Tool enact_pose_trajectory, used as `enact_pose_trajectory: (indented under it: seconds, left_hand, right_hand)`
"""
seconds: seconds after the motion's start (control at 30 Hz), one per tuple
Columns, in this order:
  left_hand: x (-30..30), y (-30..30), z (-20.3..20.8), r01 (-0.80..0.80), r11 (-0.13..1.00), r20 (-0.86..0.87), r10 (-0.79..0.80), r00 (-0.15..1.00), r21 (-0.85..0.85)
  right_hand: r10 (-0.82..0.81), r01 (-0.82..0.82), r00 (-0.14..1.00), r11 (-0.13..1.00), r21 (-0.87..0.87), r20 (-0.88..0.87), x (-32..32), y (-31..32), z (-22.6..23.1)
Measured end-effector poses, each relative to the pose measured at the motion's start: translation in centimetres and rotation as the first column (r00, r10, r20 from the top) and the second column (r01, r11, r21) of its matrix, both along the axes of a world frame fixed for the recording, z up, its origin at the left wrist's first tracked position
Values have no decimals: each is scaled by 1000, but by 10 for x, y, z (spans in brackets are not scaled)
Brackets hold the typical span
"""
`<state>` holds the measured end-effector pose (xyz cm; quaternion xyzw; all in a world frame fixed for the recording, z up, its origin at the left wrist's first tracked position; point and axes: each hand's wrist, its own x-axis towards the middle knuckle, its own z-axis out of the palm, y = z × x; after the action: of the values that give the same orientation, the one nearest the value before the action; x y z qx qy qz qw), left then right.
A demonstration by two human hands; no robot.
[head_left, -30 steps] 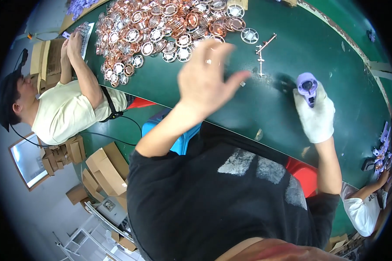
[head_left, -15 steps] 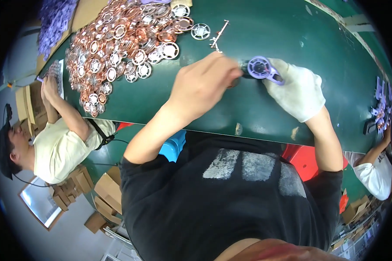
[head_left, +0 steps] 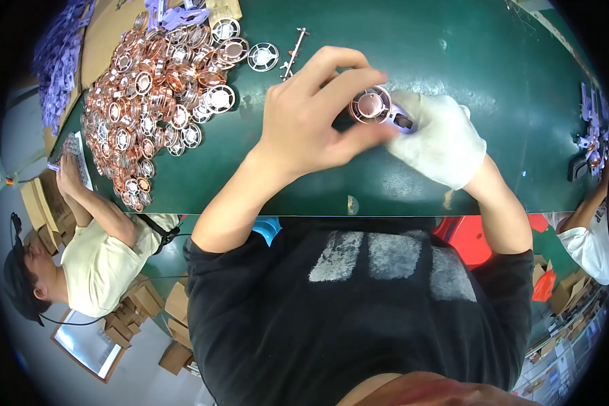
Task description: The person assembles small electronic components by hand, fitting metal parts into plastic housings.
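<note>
My bare left hand (head_left: 303, 118) curls its thumb and fingers around the rim of a round spoked cover (head_left: 371, 105) with a shiny copper-coloured centre. That cover sits at the round end of a purple plastic part (head_left: 403, 120) and hides most of the ring there. Wearing a white glove, my right hand (head_left: 441, 141) grips the purple part; the glove covers the rest of it. Left of my hands lies a large heap of similar copper and silver covers (head_left: 159, 91). A single cover (head_left: 263, 57) rests apart from the heap, near a thin branched copper-coloured strip (head_left: 295, 53).
The green table (head_left: 413, 193) has its near edge against my body. Purple parts (head_left: 61, 61) are piled on cardboard at the far left. A co-worker (head_left: 108, 257) sits at left; another person's arm (head_left: 592, 210) shows at right beside more purple parts (head_left: 592, 128). A red stool (head_left: 463, 240) stands below.
The purple part's open ring now has a copper-coloured cover over it. My left hand has moved right onto that cover. The view has shifted slightly.
</note>
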<state>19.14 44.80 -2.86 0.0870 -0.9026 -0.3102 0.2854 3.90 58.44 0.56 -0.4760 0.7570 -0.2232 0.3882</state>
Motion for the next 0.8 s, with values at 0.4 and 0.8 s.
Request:
enact_pose_trajectory:
  seconds: [0.4, 0.8]
  left_hand:
    - [-1, 4, -7, 127, 965, -19, -126, 992, 229]
    - [4, -3, 2, 280, 943, -80, -270, 960, 182]
  right_hand:
    - [-33, 34, 999, 994, -108, 7, -6, 8, -9]
    - [11, -80, 686, 995, 60, 727, -20, 5, 5]
